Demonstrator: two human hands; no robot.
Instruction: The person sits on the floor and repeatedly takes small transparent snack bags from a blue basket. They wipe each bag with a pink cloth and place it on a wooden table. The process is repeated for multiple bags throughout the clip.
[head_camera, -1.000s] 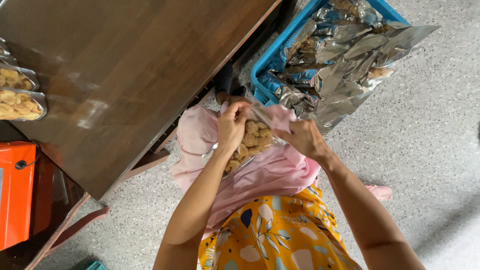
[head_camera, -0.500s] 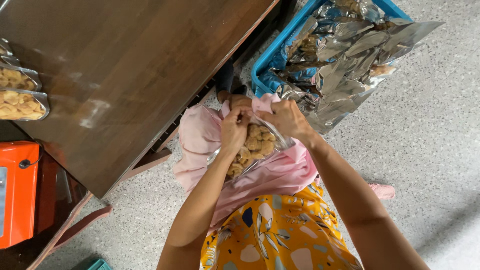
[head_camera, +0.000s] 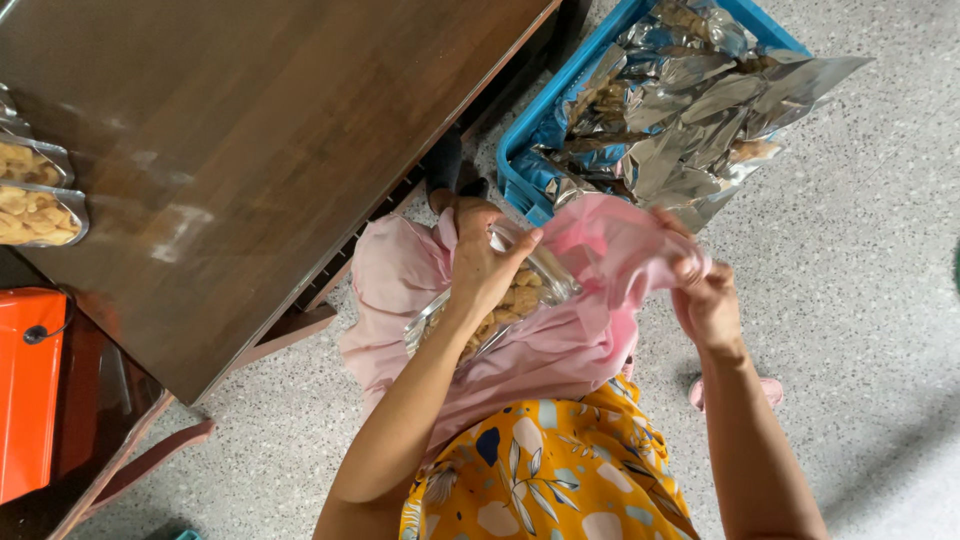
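Far left: orange box (head_camera: 28, 390) below the table edge, partly cut off by the frame. Above it, two clear trays of pale snack pieces (head_camera: 35, 212) on the dark wooden table (head_camera: 260, 130), at its left edge. Centre: pink cloth (head_camera: 590, 340) spread across the lap, over a yellow patterned garment (head_camera: 550, 480). Lying in the cloth, a clear plastic packet of snack pieces (head_camera: 515, 295), tilted, upper end toward the crate. Left hand (head_camera: 485, 265) clamped on the packet from above, fingers curled round its upper end, thumb side toward the table. Right of centre: right hand (head_camera: 705, 295) closed on a bunched fold of the pink cloth, lifted clear of the lap. Hands apart, packet and cloth between them. Upper right: blue plastic crate (head_camera: 520, 175) on the speckled floor, just beyond the cloth, filled with crumpled silver foil bags (head_camera: 690, 90). Contents of the foil bags mostly hidden.
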